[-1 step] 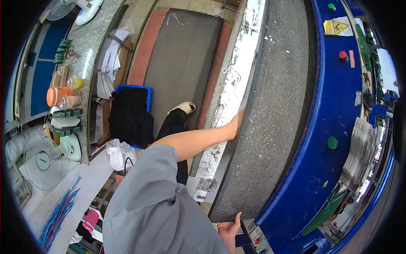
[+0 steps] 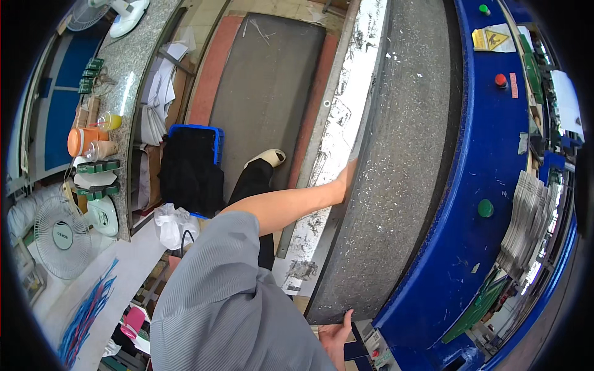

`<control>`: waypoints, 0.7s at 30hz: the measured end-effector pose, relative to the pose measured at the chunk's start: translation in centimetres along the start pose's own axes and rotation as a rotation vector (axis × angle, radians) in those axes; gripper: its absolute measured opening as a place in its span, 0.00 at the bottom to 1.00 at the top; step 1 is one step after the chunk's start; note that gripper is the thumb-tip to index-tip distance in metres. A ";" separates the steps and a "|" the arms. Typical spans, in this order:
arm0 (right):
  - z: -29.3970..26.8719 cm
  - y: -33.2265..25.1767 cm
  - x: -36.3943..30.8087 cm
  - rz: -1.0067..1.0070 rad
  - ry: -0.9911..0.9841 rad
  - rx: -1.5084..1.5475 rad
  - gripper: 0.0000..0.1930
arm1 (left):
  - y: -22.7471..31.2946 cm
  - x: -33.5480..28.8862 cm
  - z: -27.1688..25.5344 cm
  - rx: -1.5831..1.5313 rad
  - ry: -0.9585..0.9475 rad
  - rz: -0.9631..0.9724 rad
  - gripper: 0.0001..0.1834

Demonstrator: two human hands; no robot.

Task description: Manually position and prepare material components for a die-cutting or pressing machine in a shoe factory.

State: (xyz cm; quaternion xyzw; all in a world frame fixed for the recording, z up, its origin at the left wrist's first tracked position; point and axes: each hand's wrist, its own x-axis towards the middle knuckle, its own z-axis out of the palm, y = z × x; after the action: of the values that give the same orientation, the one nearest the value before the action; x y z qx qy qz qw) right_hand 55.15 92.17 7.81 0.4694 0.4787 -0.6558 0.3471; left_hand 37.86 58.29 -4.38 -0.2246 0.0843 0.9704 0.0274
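Centrally, a long, dark grey, white-flecked slab (image 2: 402, 173) lies lengthwise between a white, black-smudged ledge (image 2: 346, 111) and a curved, blue-painted machine body (image 2: 479, 148). The person's left hand (image 2: 348, 178) meets the slab's left long edge; its fingers are hidden, so whether they clamp cannot be told. The right hand (image 2: 334, 339) is at the near end, thumb raised against the end edge; its other fingers are largely concealed, and their closure is likewise uncertain. Hazards, as judged: were the slab loose, its near corner might slip past the single visible thumb; any sideways shift might pinch the hidden left fingers against the ledge; tilting might scatter the pale flecks. Farther out, a swinging edge might knock the round red button (image 2: 500, 80) or the round green button (image 2: 486, 208). Compared with the earlier frame, hands and slab match almost exactly; only a very slight shift of view appears.
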 end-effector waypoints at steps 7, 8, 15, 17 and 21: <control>0.1 0.1 0.0 -0.008 0.006 0.008 0.30 | -0.4 0.5 0.4 -0.113 -0.049 -0.017 0.28; 0.1 0.1 0.0 0.015 0.001 0.030 0.31 | -0.3 0.8 0.5 -0.117 -0.045 -0.014 0.28; 0.4 -0.1 -0.2 0.018 0.009 0.018 0.30 | -0.3 0.2 0.4 -0.127 -0.017 0.003 0.27; 0.4 -0.2 -0.2 0.031 0.000 0.019 0.30 | -0.4 0.3 0.5 -0.123 -0.010 0.009 0.27; 0.4 -0.1 -0.4 0.018 0.011 0.024 0.29 | 0.3 -1.4 -0.8 -0.114 -0.006 0.021 0.26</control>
State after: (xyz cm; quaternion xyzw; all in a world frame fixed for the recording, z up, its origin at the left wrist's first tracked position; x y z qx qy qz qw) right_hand 55.06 91.80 8.24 0.4815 0.4683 -0.6558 0.3447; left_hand 39.46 57.82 -4.38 -0.2218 0.0312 0.9746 0.0049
